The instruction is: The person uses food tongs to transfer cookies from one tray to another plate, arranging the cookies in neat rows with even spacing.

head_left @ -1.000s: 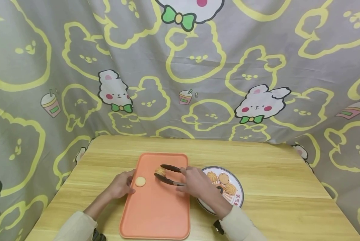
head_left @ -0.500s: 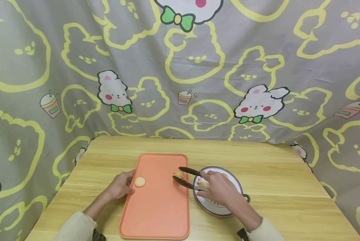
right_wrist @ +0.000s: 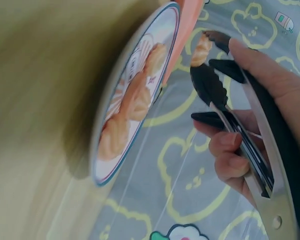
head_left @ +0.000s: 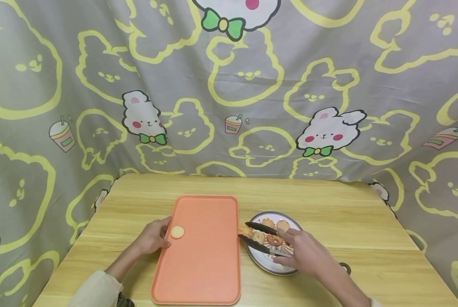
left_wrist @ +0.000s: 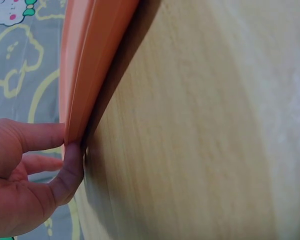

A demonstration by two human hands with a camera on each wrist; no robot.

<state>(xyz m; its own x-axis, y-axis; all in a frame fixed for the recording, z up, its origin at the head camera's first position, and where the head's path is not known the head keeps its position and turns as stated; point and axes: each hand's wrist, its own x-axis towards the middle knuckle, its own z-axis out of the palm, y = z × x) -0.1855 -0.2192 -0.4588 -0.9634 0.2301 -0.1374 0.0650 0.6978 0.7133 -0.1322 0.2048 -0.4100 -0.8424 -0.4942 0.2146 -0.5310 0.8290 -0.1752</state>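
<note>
My left hand [head_left: 154,234] grips the left edge of an orange tray [head_left: 198,268]; in the left wrist view, thumb and fingers [left_wrist: 67,175] pinch its rim. One pale round cookie [head_left: 177,232] lies on the tray near that hand. My right hand [head_left: 305,252] holds black-tipped metal tongs [head_left: 256,246]. Between the tong tips is a golden piped cookie [right_wrist: 201,50], held above the gap between tray and plate. Beneath the tongs stands a white plate [head_left: 262,265] with a dark rim, bearing several cookies [head_left: 275,240]; the hand and tongs hide part of it.
The tray and plate stand side by side on a light wooden table [head_left: 367,238]. Behind the table hangs a grey curtain [head_left: 259,170] with cartoon prints.
My right hand has moved right, carrying the tongs and piped cookie from over the tray to the plate's left edge. The left hand stays on the tray edge.
</note>
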